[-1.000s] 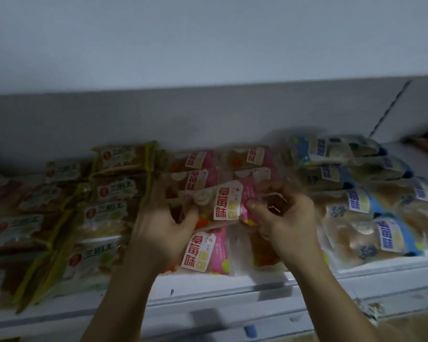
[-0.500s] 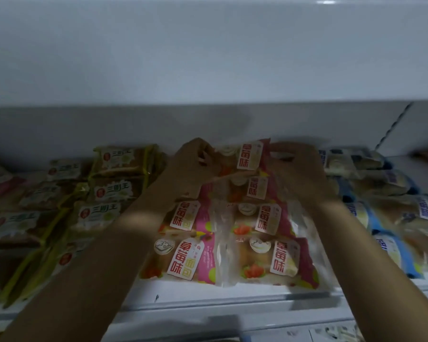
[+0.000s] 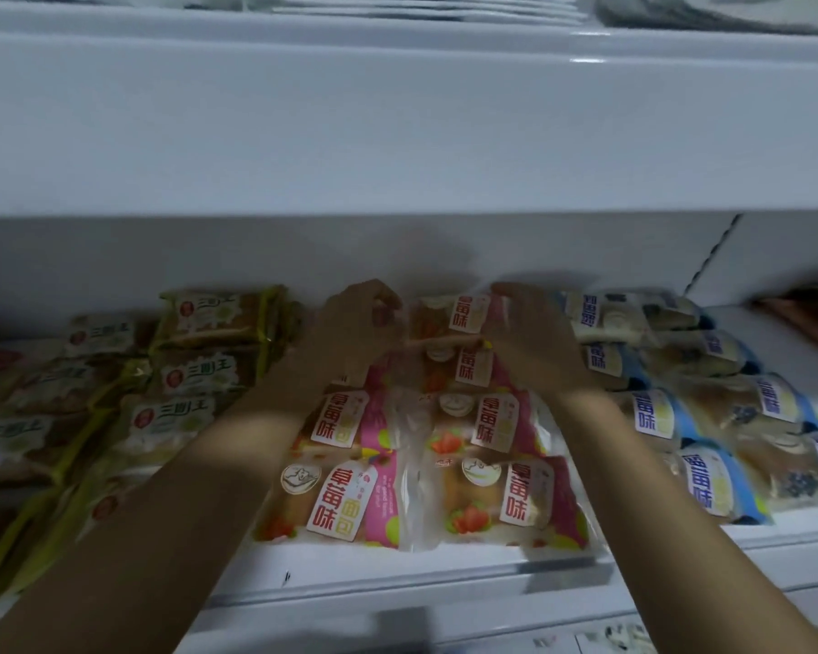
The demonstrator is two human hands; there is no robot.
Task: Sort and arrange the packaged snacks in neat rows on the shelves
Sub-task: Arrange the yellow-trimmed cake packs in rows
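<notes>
Pink strawberry bread packets [image 3: 506, 502] lie in two rows in the middle of the white shelf [image 3: 397, 575]. At the back of the right row a pink packet [image 3: 459, 316] is held between both hands. My left hand [image 3: 355, 328] pinches its left edge with curled fingers. My right hand [image 3: 530, 337] grips its right side from above. Below it lies another pink packet [image 3: 468, 370]. Both forearms reach in over the front packets.
Yellow-green packets [image 3: 194, 375] fill the shelf's left part, some tilted. Blue blueberry packets [image 3: 709, 479] sit in rows on the right. The upper shelf's white front [image 3: 397, 134] hangs low overhead. A perforated upright [image 3: 709, 252] stands at the back right.
A second ago both hands held a pink packet mid-shelf. They carried it to the back of the right row, where they still hold it. The view has tilted upward.
</notes>
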